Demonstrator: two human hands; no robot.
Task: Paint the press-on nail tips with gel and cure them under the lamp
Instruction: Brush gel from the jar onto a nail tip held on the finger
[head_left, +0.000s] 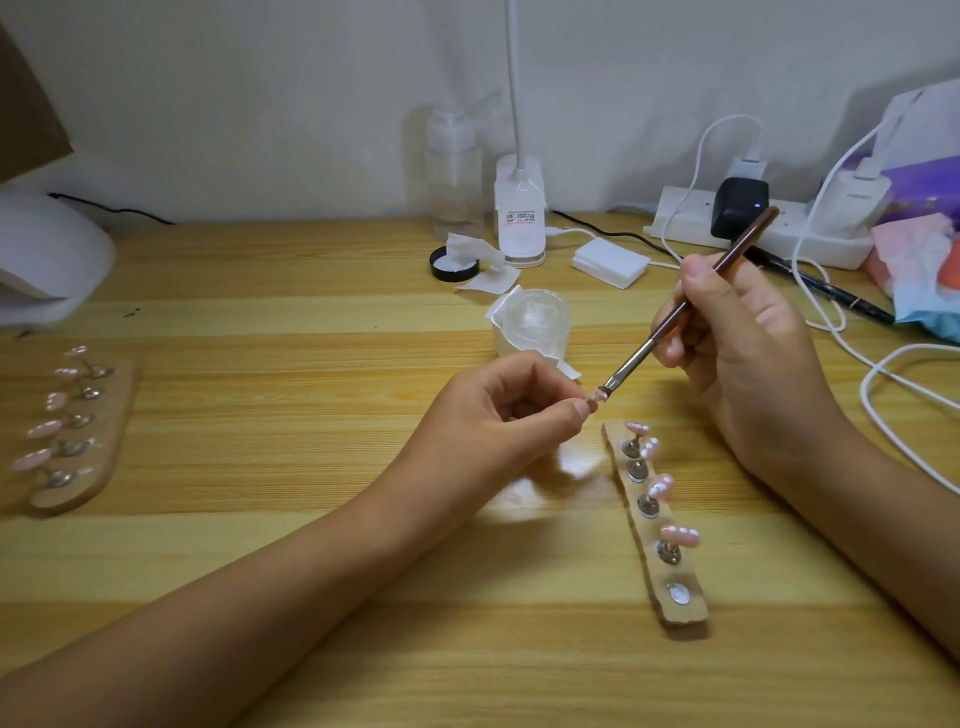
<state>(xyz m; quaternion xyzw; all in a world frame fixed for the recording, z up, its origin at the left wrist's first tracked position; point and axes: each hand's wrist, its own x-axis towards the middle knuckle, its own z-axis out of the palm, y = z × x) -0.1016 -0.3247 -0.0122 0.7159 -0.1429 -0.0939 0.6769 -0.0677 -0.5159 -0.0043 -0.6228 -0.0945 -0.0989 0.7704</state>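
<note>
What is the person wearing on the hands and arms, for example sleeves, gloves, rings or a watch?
Nothing worn is visible. The left hand and the right hand are bare, without gloves, and no ring shows on the fingers in view. Both forearms are bare to the frame's edge: no sleeve, watch or bracelet.

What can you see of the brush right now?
The brush is slim, with a glossy reddish-brown handle, a silver metal ferrule and a short flat dark bristle tip. The right hand grips it pen-style at mid-handle. It slants, handle end up and away, bristles down toward the left, meeting the small nail tip pinched in the left hand, above the wooden table.
</note>
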